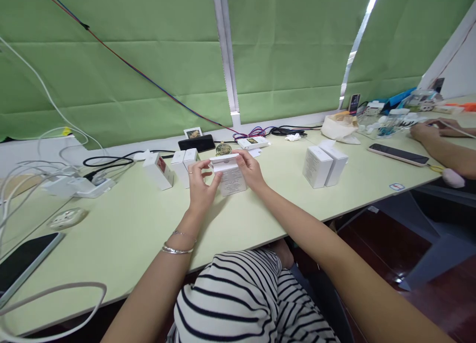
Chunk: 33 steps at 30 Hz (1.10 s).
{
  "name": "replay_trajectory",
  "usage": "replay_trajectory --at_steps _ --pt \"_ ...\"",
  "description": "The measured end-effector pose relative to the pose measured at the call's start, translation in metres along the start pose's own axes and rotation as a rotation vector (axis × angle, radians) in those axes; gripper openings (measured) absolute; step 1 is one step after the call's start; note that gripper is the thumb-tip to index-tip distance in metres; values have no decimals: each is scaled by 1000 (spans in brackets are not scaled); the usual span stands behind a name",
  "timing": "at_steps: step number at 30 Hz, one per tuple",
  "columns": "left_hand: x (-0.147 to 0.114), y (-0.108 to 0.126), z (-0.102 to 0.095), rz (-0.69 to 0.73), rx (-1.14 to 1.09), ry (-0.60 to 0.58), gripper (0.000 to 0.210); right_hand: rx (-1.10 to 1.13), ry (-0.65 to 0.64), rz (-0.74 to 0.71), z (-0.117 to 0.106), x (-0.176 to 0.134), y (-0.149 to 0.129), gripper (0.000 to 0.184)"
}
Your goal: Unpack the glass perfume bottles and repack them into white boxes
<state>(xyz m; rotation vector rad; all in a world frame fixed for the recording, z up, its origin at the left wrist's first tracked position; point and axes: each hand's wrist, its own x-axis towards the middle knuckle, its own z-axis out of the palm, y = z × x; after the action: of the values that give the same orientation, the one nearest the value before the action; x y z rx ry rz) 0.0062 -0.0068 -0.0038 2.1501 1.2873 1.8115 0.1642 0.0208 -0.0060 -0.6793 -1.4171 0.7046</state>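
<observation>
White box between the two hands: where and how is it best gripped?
Likely low on the white box, at opposite side walls: left hand from the left, right hand from the right. Its shape is rectangular with flat faces, and both hands sit near its top.
</observation>
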Motion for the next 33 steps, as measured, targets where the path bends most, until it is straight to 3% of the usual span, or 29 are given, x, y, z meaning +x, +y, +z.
replay_trajectory --at_steps 6,13,19,29,33 --pt "0 5 -2 132 107 -108 16 -64 25 -8 -1 2 -2 34" --pt "0 -4 2 -139 -158 44 33 -24 -5 1 -3 4 1 21" --pt "2 4 -1 -179 -93 75 24 -7 -60 1 -5 5 -1 15" --pt "0 8 2 31 84 34 15 -41 -51 1 -4 5 -2 11" --pt "0 5 5 -12 64 -7 15 -141 -116 5 -6 4 -4 9"
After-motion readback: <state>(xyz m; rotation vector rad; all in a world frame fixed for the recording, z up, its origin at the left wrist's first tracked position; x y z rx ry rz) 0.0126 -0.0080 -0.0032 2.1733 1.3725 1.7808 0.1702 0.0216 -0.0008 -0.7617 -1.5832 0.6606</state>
